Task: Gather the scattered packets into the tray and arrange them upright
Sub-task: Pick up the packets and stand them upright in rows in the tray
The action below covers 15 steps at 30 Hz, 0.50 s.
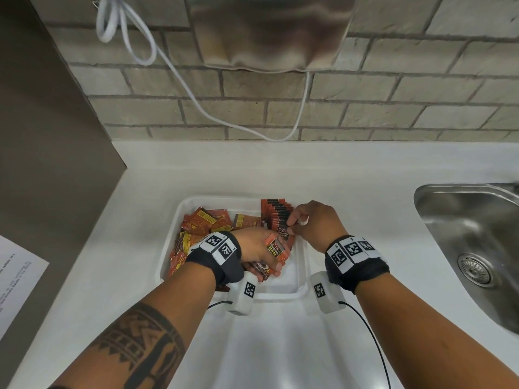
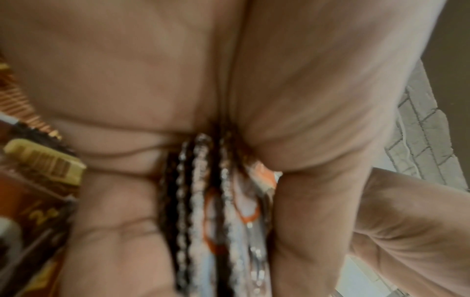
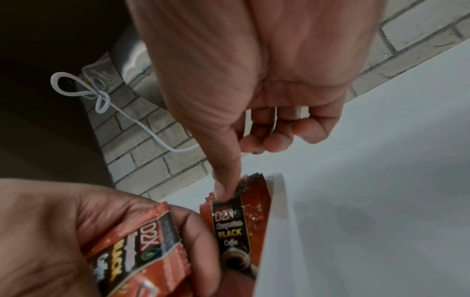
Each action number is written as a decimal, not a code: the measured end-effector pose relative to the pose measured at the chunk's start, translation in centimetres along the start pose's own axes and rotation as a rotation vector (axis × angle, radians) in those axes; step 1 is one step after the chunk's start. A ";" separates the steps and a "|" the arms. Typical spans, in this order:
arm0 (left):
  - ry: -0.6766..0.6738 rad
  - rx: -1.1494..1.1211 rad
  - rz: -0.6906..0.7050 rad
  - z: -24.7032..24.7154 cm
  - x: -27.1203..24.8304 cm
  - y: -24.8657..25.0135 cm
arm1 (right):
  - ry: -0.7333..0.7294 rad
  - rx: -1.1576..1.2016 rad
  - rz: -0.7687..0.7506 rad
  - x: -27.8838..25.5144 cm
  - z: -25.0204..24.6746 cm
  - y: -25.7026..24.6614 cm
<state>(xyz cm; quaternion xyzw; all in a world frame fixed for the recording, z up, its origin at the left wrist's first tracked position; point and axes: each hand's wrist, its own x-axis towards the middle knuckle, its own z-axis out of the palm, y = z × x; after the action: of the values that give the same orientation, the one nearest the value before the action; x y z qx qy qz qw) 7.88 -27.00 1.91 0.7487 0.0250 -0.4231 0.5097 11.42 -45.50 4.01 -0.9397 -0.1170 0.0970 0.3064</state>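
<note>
On the white table (image 1: 351, 175), beside the steel sink (image 1: 474, 234), the white tray (image 1: 171, 248) is holding a loose heap of packets (image 1: 202, 223) at its left and an upright row of packets (image 1: 276, 213) against its right wall. Over the tray, the left hand (image 1: 252, 248) is gripping a bundle of packets (image 1: 276, 248), its fingers (image 2: 119, 241) curling round them. The right hand (image 1: 314, 220) is pinching the top edge of the nearest upright packet (image 3: 231, 227) in the row.
</note>
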 end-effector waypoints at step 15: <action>0.006 -0.044 0.046 0.6 -0.6 0.1 | -0.010 -0.033 0.000 -0.3 0.5 -0.1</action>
<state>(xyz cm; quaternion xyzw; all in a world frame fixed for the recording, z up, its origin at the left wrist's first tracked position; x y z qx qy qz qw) 7.22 -27.31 2.33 0.7391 0.0186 -0.4082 0.5355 11.01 -45.23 3.69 -0.9441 -0.1200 0.0997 0.2903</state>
